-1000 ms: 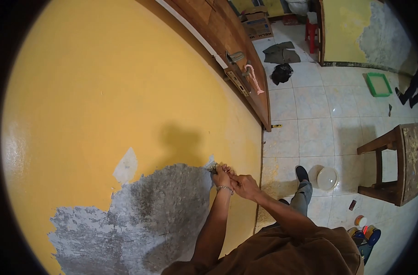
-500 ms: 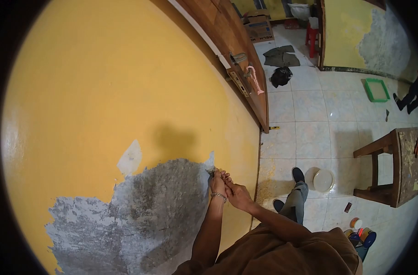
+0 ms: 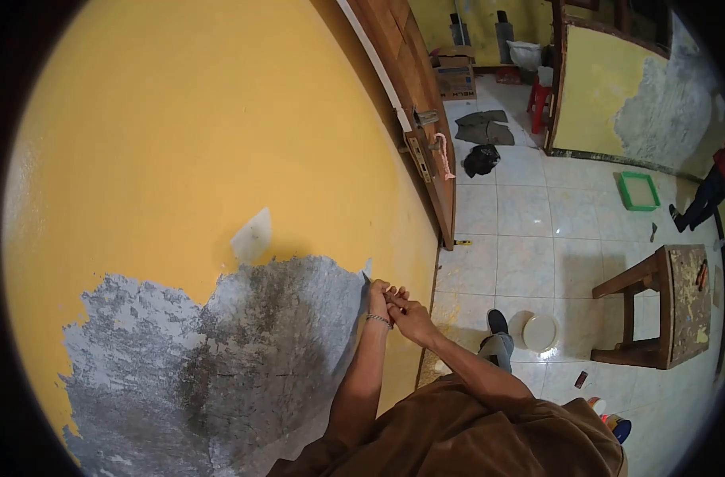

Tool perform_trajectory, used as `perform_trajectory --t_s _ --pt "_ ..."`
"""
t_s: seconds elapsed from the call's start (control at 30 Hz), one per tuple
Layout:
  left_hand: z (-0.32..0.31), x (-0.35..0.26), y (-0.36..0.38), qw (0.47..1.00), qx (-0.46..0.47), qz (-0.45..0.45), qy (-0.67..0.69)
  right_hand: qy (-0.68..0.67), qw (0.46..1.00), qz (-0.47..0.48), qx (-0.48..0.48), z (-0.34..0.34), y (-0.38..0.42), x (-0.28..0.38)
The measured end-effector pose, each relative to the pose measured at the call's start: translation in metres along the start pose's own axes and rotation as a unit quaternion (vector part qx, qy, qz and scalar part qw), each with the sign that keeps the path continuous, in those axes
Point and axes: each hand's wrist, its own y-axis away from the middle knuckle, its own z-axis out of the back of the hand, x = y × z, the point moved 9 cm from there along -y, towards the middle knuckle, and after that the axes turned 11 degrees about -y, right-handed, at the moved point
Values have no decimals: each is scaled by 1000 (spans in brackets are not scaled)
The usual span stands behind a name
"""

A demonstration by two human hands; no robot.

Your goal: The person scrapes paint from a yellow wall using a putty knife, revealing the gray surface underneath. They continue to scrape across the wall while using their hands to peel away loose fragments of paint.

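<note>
Both my hands are together at the yellow wall (image 3: 172, 135), beside the right edge of a bare grey patch (image 3: 259, 342). My left hand (image 3: 378, 300), with a bracelet at its wrist, is closed around what looks like a scraper (image 3: 366, 277). Only a little of its blade shows, against the wall where the paint ends. My right hand (image 3: 412, 319) is closed just behind the left, its fingers on the same tool's handle. The handle is mostly hidden by the fingers.
A wooden door (image 3: 430, 119) stands ajar beyond the wall. On the tiled floor are a white bucket (image 3: 540, 331), a worn wooden stool (image 3: 684, 306), a green tray (image 3: 639, 191) and a black bag (image 3: 482, 160). Another person's legs (image 3: 700, 203) show at far right.
My view has shifted, so the door and floor things sit lower and further left. Both hands stay closed together at the patch's right edge, with the blade slightly moved.
</note>
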Motion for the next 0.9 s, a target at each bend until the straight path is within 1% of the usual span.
perform_trajectory --t_s 0.03,0.1,0.13,0.2,0.23,0.33,0.37,0.47,0.5,0.53,0.6,0.67,0.73,0.77,0.8,0.87,0.9 --pt "1 -1 7 1000 1 0 1 1 1000 0 -1 -1 1 -4" --pt "0 -11 14 997 38 -53 -36 -4 1000 4 6 -3 1 -6" --pt "-1 -17 9 997 39 -53 -37 -5 1000 5 4 -5 -8 -5" --pt "-5 -23 -10 996 35 -56 -60 64 997 -41 -27 0 -18 -1" --pt "-7 -20 -16 996 33 -49 -67 24 999 0 -31 3 -24 -7" --pt "-8 -15 -15 998 10 -59 -32 2 1000 -3 -27 13 -10 11" --pt "-2 -11 -11 998 3 -56 -1 36 999 -40 -9 13 -4 12" --pt "4 -19 -20 997 21 -72 -32 22 1000 -22 -5 4 -14 13" --pt "2 -13 -29 1000 23 -9 -12 29 999 -30 -13 5 -14 22" --pt "0 -9 -33 1000 21 -5 -8 32 999 -35 -11 6 -16 16" --pt "-13 -15 -27 996 38 -61 -48 -36 997 -71 -24 11 -23 -5" --pt "-9 -8 -18 997 22 -51 -44 -45 996 -70 -29 12 -16 -16" --pt "11 7 -10 998 -19 -41 31 19 998 -50 11 7 -4 -19" --pt "13 0 -8 997 4 -72 5 9 1000 -10 -6 1 -3 -9" --pt "15 -6 -12 997 3 -71 6 10 1000 -11 -6 -2 -7 -7" --pt "6 -4 -23 999 31 4 -34 114 993 -27 -29 -1 -17 2" --pt "-2 -13 -27 996 28 -26 -76 83 994 -25 -68 2 -27 -6"
